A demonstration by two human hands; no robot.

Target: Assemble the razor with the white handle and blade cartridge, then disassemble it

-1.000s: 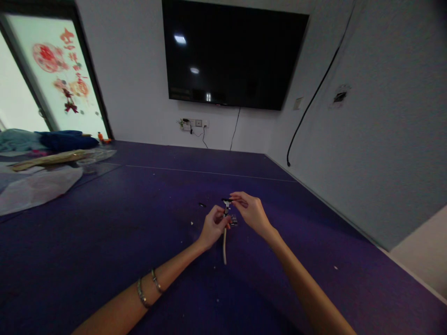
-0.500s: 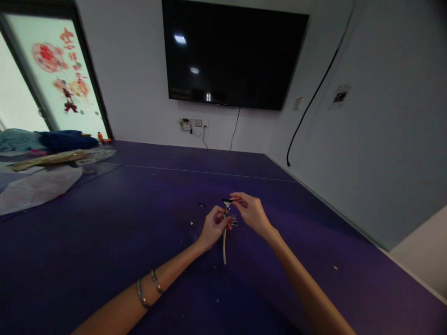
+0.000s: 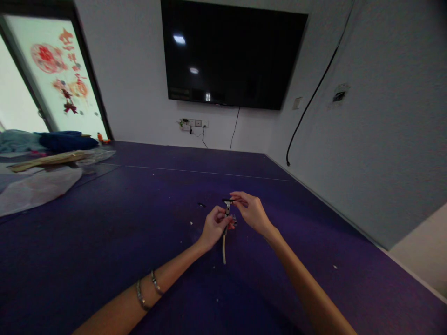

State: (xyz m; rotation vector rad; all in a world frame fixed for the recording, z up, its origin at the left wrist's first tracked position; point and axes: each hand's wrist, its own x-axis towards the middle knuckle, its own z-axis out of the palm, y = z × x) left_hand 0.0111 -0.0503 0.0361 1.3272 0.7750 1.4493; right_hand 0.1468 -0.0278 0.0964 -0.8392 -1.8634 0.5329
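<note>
My left hand point(image 3: 213, 228) is closed around the middle of a small T-shaped piece point(image 3: 228, 204), which has a silver body and a thin black bar across its top. A pale, slightly curved strip or cable point(image 3: 224, 251) hangs below the fingers, apparently joined to it. Just right of the left fingertips, a small shiny metal part point(image 3: 234, 222) shows; whether it is attached cannot be made out. With thumb and fingers pinched, my right hand point(image 3: 253, 214) grips the right end of the black bar.
A small black piece point(image 3: 201, 204) lies on the purple surface point(image 3: 139, 232), left of the hands. White scraps point(image 3: 191, 223) are scattered around. Plastic sheeting point(image 3: 42, 188) and blue cloth point(image 3: 68, 139) lie far left. A television point(image 3: 233, 56) and a hanging black cable point(image 3: 310, 97) are on the walls.
Both hands keep nearly the same grip and place. The metal part beside the left fingertips has shifted slightly and is more covered by the fingers.
</note>
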